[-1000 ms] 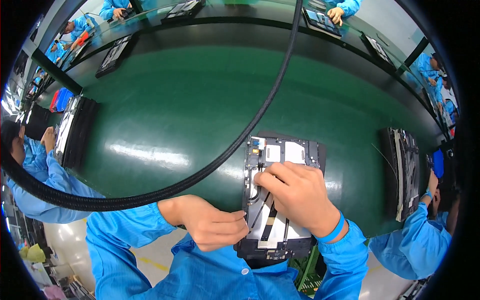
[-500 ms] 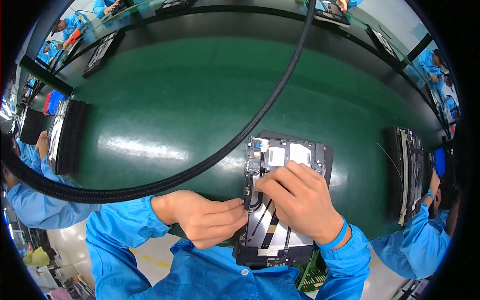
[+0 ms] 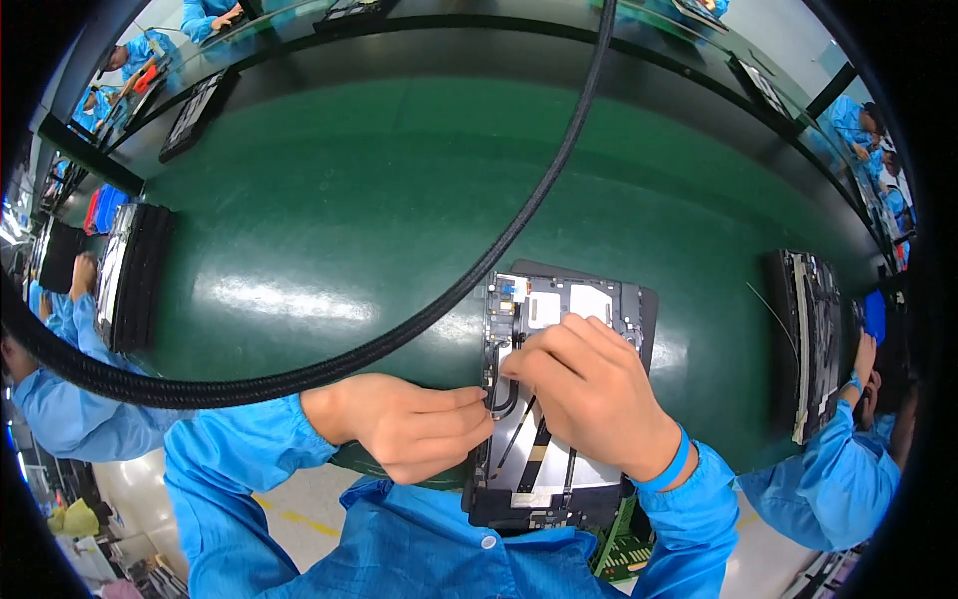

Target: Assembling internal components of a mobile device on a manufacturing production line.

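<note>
In front of me lies an opened tablet [image 3: 521,469], its inside facing up, showing silver plates, dark flex strips and small boards along its left side. My left hand [image 3: 424,429] is pinched at the tablet's left edge; what sits between the fingertips is hidden. Over the middle of the tablet, my right hand [image 3: 599,399] is closed too, thumb and forefinger together near the left strip of parts. A thin black cable [image 3: 510,403] curves between the two hands' fingertips. Whatever the right fingers grip is too small to make out.
A thick black braided hose [image 3: 439,312] arches across the view above the green table [image 3: 329,190]. Stacks of dark tablets stand at the left [image 3: 140,280] and right [image 3: 820,349]. Another opened tablet [image 3: 198,115] lies at the far left. Co-workers in blue sit at both sides and beyond.
Both hands hold nearly the same pinch on the tablet; the right hand has shifted slightly up and left. At the far side, a co-worker's tablet has moved away to the right.
</note>
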Action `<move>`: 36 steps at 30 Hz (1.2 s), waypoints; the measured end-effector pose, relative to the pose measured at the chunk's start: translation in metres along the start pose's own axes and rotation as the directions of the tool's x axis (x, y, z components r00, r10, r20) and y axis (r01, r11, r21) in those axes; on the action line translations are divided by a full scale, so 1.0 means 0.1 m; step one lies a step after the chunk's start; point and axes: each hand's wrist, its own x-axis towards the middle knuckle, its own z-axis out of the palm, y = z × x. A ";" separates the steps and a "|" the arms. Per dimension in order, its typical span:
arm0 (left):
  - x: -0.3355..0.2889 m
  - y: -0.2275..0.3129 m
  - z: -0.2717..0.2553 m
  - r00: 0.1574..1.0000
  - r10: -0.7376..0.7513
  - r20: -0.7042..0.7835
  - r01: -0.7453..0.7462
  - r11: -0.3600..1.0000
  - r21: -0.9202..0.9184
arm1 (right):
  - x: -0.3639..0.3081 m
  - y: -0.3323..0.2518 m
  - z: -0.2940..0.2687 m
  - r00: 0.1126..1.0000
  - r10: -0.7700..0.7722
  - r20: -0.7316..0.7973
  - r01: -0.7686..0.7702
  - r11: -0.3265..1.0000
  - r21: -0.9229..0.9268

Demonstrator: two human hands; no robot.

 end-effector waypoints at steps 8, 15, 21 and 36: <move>0.00 -0.24 -0.03 0.986 0.160 0.043 -0.157 0.985 -0.072 | 0.20 0.27 0.05 0.979 0.164 0.124 -0.205 0.832 0.516; 0.00 -0.26 -0.09 0.991 0.028 0.134 -0.023 0.999 -0.037 | 0.15 0.29 0.03 0.976 0.195 0.098 -0.216 0.805 0.553; 0.05 -0.51 -0.03 0.988 0.113 0.101 -0.115 0.993 0.011 | 0.17 0.29 0.04 0.941 0.333 0.055 -0.300 0.751 0.588; -0.06 -0.34 0.11 0.960 -0.281 0.000 0.281 0.959 -0.036 | 0.16 0.34 0.02 0.929 0.364 0.060 -0.336 0.769 0.544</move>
